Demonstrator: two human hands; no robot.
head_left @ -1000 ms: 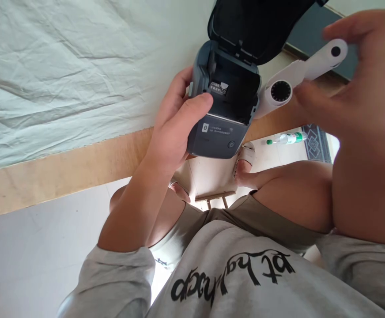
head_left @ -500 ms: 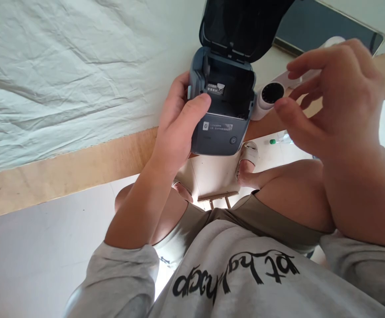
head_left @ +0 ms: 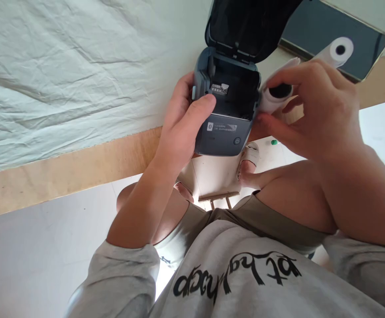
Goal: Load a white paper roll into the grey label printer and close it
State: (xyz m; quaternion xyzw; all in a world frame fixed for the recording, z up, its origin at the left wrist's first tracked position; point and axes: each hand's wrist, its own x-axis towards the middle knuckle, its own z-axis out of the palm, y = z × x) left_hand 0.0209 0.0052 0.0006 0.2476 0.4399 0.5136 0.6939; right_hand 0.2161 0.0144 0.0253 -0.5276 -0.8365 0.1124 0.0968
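My left hand (head_left: 182, 119) grips a small dark blue-grey label printer (head_left: 225, 137) by its left side, its thumb on the rim of the open compartment. The printer's black lid (head_left: 245, 26) stands swung back, and a small printed sticker shows inside the compartment. To the right of the printer, my right hand (head_left: 318, 104) has its thumb and index finger closed around a white paper roll (head_left: 268, 104) with a dark core. This roll lies close against the printer's right side, its far part hidden by the fingers.
Beyond my right hand, a second white paper roll (head_left: 340, 49) with a smaller core lies by a dark-screened phone (head_left: 331, 28). A pale wrinkled cloth (head_left: 63, 79) covers the table, whose wooden edge (head_left: 80, 157) runs in front of me. My legs and a wooden stool bar (head_left: 219, 196) are below.
My right hand has moved left and closed its fingers on the near paper roll. The second roll's end has come into sight. The left hand still holds the printer.
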